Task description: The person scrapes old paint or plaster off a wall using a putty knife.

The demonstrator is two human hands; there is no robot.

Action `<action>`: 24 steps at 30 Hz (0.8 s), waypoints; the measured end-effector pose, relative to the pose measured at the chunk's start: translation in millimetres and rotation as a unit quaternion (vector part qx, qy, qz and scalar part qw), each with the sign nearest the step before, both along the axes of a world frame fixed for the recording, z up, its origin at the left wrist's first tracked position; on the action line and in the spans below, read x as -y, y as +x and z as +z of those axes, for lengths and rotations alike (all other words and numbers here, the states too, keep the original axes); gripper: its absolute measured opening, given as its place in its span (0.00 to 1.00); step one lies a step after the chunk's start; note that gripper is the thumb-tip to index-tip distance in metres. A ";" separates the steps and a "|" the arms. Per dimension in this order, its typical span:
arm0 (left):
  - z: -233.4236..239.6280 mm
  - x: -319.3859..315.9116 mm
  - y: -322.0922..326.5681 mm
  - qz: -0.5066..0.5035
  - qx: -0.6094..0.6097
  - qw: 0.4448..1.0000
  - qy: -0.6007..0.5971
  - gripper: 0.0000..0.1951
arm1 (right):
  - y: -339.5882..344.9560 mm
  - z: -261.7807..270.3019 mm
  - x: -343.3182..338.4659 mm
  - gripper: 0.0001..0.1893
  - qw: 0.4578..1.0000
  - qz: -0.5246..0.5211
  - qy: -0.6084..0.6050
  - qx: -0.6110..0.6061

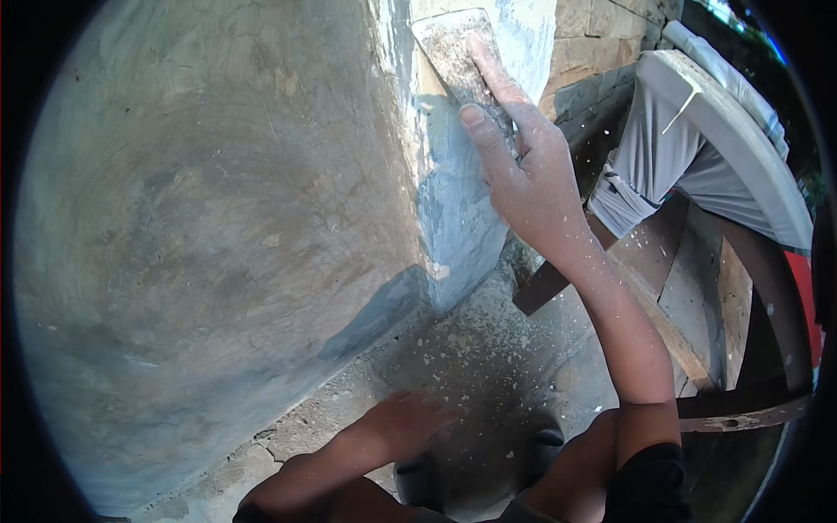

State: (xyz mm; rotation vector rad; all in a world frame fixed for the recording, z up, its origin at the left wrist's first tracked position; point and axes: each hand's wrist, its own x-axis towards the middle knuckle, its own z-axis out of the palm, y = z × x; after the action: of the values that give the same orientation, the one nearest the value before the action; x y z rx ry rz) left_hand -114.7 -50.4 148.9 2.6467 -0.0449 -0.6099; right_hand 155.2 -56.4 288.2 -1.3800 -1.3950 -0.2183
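Observation:
My right hand (533, 163) grips a worn, paint-crusted wall scraper (451, 49). Its index finger and thumb lie along the flat blade, and the handle is mostly hidden by the palm. The broad blade end is up against or very close to the narrow painted wall face (458, 222), which has flaking white and blue paint. A chipped wall corner (409, 157) runs down just left of the blade. Lower down, my left hand (415, 421) hangs over the ground, blurred, its fingers extended and nothing visible in it.
A wide, stained plastered wall (216, 216) fills the left side. Paint flakes are scattered over the concrete ground (484, 353) around my dark footwear (418, 480). To the right stands a dark-framed chair (745, 418) with grey cloth (660, 150) draped on it. Brickwork (595, 39) rises behind.

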 end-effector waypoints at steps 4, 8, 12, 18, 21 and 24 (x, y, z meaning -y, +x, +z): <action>16.3 0.3 -1.2 0.011 -0.057 0.998 -0.001 0.25 | -0.1 -16.0 -6.9 0.30 0.999 -0.005 0.032 -0.007; 25.2 4.0 -13.6 0.024 -0.039 0.999 0.008 0.25 | 1.4 -66.4 -4.6 0.30 0.999 -0.035 0.018 0.034; 27.4 12.0 -17.6 0.012 -0.011 1.000 0.005 0.26 | 27.0 -139.1 27.6 0.30 0.992 -0.042 -0.111 0.041; 27.8 14.4 -17.3 0.002 -0.013 1.000 0.019 0.26 | 20.2 -87.8 17.7 0.29 0.994 -0.058 -0.086 0.033; 18.6 11.8 -23.3 0.003 0.011 1.000 0.017 0.26 | 15.4 -19.0 24.3 0.28 0.993 -0.058 -0.100 0.009; 20.0 8.0 -20.2 0.013 -0.004 1.000 0.021 0.26 | 16.3 -21.7 24.4 0.28 0.993 -0.049 -0.111 -0.009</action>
State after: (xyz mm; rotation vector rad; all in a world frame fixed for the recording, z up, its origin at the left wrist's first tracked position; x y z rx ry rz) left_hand -134.9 -58.4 168.9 2.6817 0.0043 -0.6194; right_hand 171.4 -80.8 266.5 -1.6331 -1.3691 -0.1163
